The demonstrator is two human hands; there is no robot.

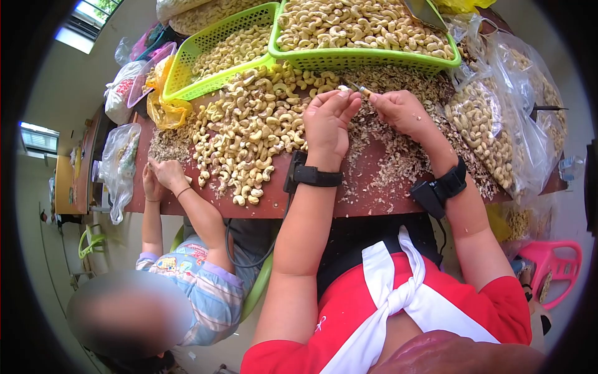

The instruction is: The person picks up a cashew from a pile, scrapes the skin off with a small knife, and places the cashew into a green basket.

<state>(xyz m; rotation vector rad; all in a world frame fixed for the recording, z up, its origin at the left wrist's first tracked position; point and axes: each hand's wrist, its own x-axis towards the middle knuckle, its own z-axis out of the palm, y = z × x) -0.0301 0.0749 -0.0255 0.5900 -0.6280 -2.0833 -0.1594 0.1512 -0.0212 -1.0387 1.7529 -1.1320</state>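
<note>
My left hand (329, 121) is raised over the table, its thumb and fingers pinched on a pale cashew nut (344, 88). Close beside it, my right hand (398, 112) grips a small knife (365, 91) with a light handle and thin blade. The blade reaches the nut, though whether it touches is too small to tell. Beneath and left of my hands lies a heap of loose cashews (249, 128). Flaky brown skin scraps (389, 159) are scattered under my right wrist.
Two green baskets (374, 60) (218, 80) of cashews stand at the back. Clear plastic bags of cashews (479, 121) sit at the right. Another person's hands (163, 174) work at the left table edge. A pink plastic chair (564, 268) is at the lower right.
</note>
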